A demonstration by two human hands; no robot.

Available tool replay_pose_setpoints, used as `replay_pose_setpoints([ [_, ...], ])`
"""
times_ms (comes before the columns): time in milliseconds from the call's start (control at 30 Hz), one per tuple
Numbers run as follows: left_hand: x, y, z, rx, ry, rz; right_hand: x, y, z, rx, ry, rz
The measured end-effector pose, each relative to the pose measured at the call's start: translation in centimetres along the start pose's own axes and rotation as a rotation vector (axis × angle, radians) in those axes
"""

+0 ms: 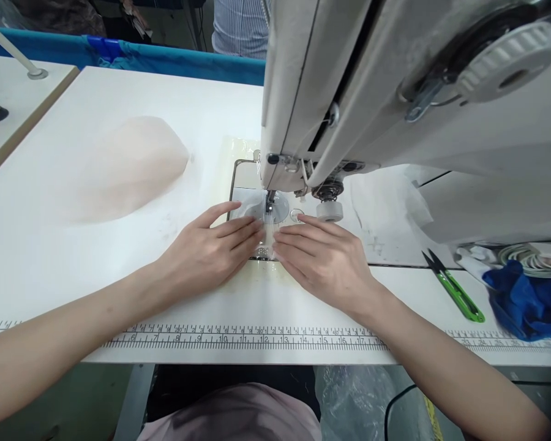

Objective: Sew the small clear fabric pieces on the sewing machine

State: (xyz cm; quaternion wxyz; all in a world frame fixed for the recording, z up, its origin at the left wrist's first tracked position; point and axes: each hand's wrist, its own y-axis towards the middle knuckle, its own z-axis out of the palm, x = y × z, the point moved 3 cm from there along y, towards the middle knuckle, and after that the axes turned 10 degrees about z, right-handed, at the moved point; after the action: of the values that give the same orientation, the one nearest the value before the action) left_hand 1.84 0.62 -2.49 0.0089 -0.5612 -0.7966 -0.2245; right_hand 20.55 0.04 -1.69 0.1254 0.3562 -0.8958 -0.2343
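Big off-white industrial sewing machine (pixel 395 110) fills the upper right, its head hanging over the white worktable (pixel 73 257) w/ a printed ruler strip (pixel 239 338) along the near edge. At abt 10 o'clock from my hands lies a pale peach, sheer fabric pile (pixel 128 165), well apart from the work. At 3 o'clock: crumpled blue cloth (pixel 523 303), then green-handled thread snips (pixel 454 288) just beside it. The piece itself is the small, thin, near-transparent whitish fabric piece (pixel 267 236), lying flat on the metal needle plate (pixel 257 205), running from under the presser foot (pixel 270 205) at 12 o'clock back towards me, between my fingertips. My left hand (pixel 206 251) is flat, fingers straight and together, tips pressing the piece's left edge; nothing gripped. My right hand (pixel 324 257) mirrors it, flat and open, tips on the right edge, also pinning not pinching. My read: it's v. light, limp, prob. slippery on the steel and quick to pucker or shift, so it wants flat fingertip pressure on both side edges, close to the foot but clear of the needle, rather than any pinch or lift.
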Motion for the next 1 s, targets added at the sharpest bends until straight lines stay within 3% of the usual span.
replay_pose_setpoints([
  [400, 1.4, 0.7, 0.4, -0.017, -0.022, -0.023, -0.7, 0.5, 1.1, -0.041, -0.046, 0.019],
  [600, 0.5, 0.4, 0.0, 0.010, -0.032, -0.008, -0.8, 0.3, 1.6, -0.003, -0.069, 0.039],
  [1000, 1.2, 0.2, 0.9, 0.009, -0.152, -0.140, -0.8, 0.5, 1.6, 0.011, -0.133, 0.095],
])
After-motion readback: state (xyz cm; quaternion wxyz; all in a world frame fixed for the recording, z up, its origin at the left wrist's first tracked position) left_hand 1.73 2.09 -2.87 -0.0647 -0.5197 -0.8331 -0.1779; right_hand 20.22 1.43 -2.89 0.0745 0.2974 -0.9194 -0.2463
